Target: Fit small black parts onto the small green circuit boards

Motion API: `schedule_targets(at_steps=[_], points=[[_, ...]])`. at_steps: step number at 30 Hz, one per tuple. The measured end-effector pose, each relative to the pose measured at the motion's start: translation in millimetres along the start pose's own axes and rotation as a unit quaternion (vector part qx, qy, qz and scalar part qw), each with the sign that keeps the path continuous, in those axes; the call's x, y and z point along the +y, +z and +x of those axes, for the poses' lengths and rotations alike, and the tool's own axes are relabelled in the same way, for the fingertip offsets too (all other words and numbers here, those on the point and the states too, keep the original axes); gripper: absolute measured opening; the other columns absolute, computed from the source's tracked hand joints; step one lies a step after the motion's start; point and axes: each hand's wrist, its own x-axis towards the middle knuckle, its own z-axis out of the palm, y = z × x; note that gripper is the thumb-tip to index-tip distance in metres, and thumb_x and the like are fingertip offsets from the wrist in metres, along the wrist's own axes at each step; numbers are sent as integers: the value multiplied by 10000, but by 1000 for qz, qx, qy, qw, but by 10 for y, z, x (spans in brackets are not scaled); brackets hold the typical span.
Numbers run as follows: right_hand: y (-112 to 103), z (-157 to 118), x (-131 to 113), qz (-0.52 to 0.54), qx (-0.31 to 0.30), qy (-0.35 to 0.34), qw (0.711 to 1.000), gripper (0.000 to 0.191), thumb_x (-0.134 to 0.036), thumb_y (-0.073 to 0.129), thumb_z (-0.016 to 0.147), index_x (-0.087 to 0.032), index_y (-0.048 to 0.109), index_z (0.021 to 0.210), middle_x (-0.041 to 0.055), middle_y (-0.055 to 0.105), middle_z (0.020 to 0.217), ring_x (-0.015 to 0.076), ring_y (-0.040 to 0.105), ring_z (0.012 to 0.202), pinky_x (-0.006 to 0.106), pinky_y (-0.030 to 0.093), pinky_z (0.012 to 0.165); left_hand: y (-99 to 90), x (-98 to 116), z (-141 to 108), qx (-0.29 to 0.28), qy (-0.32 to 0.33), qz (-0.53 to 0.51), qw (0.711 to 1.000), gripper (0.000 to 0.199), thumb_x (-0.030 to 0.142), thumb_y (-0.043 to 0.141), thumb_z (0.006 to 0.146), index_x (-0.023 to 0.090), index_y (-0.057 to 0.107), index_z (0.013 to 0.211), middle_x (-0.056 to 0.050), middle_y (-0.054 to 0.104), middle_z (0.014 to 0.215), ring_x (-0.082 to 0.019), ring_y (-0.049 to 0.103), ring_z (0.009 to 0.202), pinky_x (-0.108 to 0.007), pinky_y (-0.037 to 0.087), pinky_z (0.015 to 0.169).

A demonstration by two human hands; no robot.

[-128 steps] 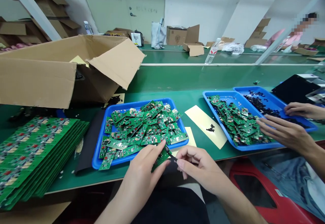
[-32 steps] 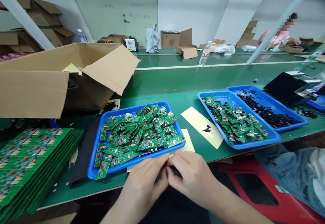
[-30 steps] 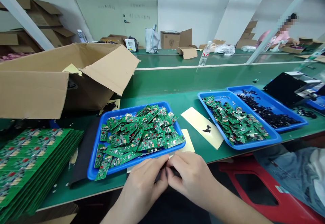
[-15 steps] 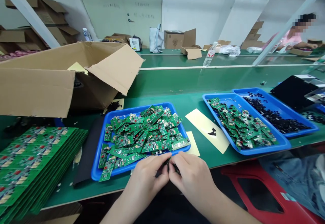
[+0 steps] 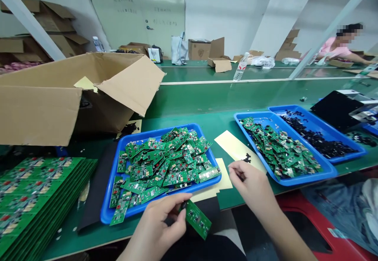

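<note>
My left hand (image 5: 161,225) pinches a small green circuit board (image 5: 196,218) by its corner, just below the front edge of the blue tray (image 5: 118,213) heaped with several like boards (image 5: 165,162). My right hand (image 5: 251,184) reaches out to the right, fingers curled near a few small black parts (image 5: 247,159) lying on a yellow paper strip (image 5: 233,147). I cannot tell whether its fingertips pinch anything.
A second blue tray (image 5: 325,173) of boards and a third tray (image 5: 362,153) of black parts sit to the right. A stack of green board panels (image 5: 32,190) lies left, an open carton (image 5: 71,95) behind it. A red stool (image 5: 313,229) stands below. A person works far right.
My hands, joined together over the board half a second ago, have parted. The right hand has moved right toward the yellow strip while the left keeps the board.
</note>
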Motion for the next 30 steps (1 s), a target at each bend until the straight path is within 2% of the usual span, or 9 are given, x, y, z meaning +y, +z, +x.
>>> schedule_targets(at_steps=[3,6,8,10,14,18,22,26,30], points=[[-122,-30,44,120,-78,45,989,166,-290,470,861,-191,583,791,-7,537,591,144,512,512,233,437,485,-43,-106,-30,32,-15,-54,998,301,174,559,782,245,677,1049,27,666,667,-102,612,540,-163,531,499],[-88,-176,-59,302,-160,102,934,200,-303,560,812,-189,588,973,-2,550,705,154,537,616,255,475,593,22,-179,-12,28,-24,-115,993,299,244,558,819,241,650,1103,6,662,719,-116,624,580,-180,540,514],[-25,-268,-120,376,-170,129,902,293,-288,601,786,-206,563,1064,4,560,792,154,542,669,270,473,660,86,-168,8,23,-47,-163,985,303,274,555,831,234,614,1126,9,630,701,-114,614,575,-192,541,529],[29,-327,-144,417,-168,159,879,333,-288,630,771,-217,548,1086,-5,537,795,149,529,673,273,456,677,137,-119,23,35,-77,-207,975,252,288,559,831,227,600,1072,23,590,666,-106,594,556,-189,530,530],[74,-388,-107,453,-193,190,849,382,-321,672,752,-214,535,1092,-62,425,625,124,439,562,237,371,569,178,-7,41,75,-108,-214,968,81,281,601,795,220,619,846,16,595,707,-103,588,605,-176,512,569],[105,-450,-65,492,-213,204,819,343,-318,690,744,-207,547,1035,-79,403,555,101,354,513,213,292,515,209,43,67,103,-109,-209,966,76,270,626,766,217,625,821,14,600,715,-105,586,618,-176,505,583],[138,-492,-57,523,-202,229,796,295,-280,718,710,-220,567,956,-51,497,660,77,389,512,192,314,504,276,75,97,125,-129,-201,963,84,263,653,730,199,648,784,12,615,672,-117,585,580,-195,501,553],[128,-503,-72,537,-115,252,797,359,-282,752,674,-230,564,976,19,577,926,100,543,611,224,427,589,369,120,125,174,-145,-185,956,50,239,638,721,200,667,711,26,620,603,-106,564,527,-179,467,508],[108,-527,-92,572,-101,259,772,437,-254,770,656,-251,553,1035,23,584,970,117,597,654,227,461,606,478,144,146,209,-119,-189,952,43,219,632,720,206,669,703,26,636,611,-106,568,525,-185,473,525]])
